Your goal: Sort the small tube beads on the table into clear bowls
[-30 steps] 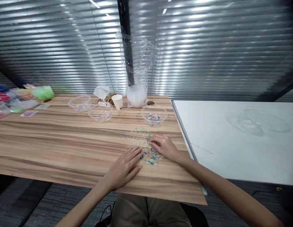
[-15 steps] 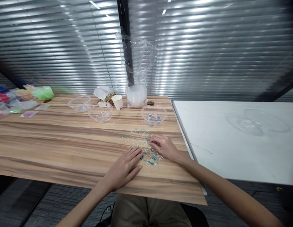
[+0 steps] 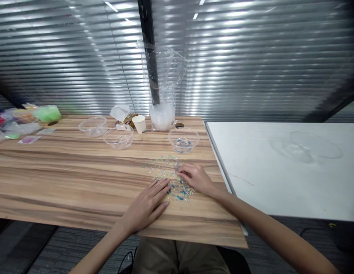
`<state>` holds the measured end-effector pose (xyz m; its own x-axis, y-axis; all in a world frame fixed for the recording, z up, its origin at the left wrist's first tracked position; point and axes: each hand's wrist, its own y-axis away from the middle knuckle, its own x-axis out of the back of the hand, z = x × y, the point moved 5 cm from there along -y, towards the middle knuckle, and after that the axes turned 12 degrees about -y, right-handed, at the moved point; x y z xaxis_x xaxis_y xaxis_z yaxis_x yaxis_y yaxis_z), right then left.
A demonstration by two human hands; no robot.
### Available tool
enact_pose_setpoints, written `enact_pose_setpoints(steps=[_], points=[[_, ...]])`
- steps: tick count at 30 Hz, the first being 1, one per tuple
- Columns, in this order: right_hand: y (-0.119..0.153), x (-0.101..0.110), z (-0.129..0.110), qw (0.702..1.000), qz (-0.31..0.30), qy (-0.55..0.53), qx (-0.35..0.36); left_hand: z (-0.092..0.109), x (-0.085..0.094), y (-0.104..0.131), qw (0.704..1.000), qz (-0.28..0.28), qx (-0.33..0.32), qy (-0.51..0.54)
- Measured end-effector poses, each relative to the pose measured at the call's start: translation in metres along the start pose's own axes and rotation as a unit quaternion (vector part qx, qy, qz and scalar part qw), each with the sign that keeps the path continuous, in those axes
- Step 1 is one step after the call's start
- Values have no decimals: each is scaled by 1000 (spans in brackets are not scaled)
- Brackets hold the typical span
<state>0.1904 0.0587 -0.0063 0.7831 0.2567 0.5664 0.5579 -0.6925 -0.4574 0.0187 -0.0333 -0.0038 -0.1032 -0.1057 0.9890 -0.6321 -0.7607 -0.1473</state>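
Note:
Many small tube-shaped beads, clear, pale green and blue, lie scattered over the wooden table. My left hand rests flat on the wood with its fingers stretched out, the tips touching the left edge of the beads. On their right side, my right hand is down among them, thumb and forefinger pinched together. Whatever may be between those fingertips is too small to make out. Just behind the beads stands a clear round bowl with some blue pieces at its bottom.
Two more clear bowls stand at the back left, near a paper cup and a tissue pack. A plastic bag of stacked bowls stands by the blinds. Colourful bags lie far left. A white table adjoins on the right, bearing clear lids.
The whole view has shifted slightly. Both hands keep nearly the same places among the beads, and the right fingers stay pinched.

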Motion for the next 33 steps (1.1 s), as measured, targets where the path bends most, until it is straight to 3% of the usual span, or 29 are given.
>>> enact_pose_setpoints(steps=[19, 27, 33], points=[[-1, 4, -1, 1000, 21, -20, -3, 0, 0, -1, 1000, 3, -8, 1], [0, 5, 0, 999, 21, -23, -8, 2, 5, 0, 999, 37, -20, 3], [0, 6, -1, 998, 26, -43, -23, 2, 0, 1, 1000, 22, -18, -3]])
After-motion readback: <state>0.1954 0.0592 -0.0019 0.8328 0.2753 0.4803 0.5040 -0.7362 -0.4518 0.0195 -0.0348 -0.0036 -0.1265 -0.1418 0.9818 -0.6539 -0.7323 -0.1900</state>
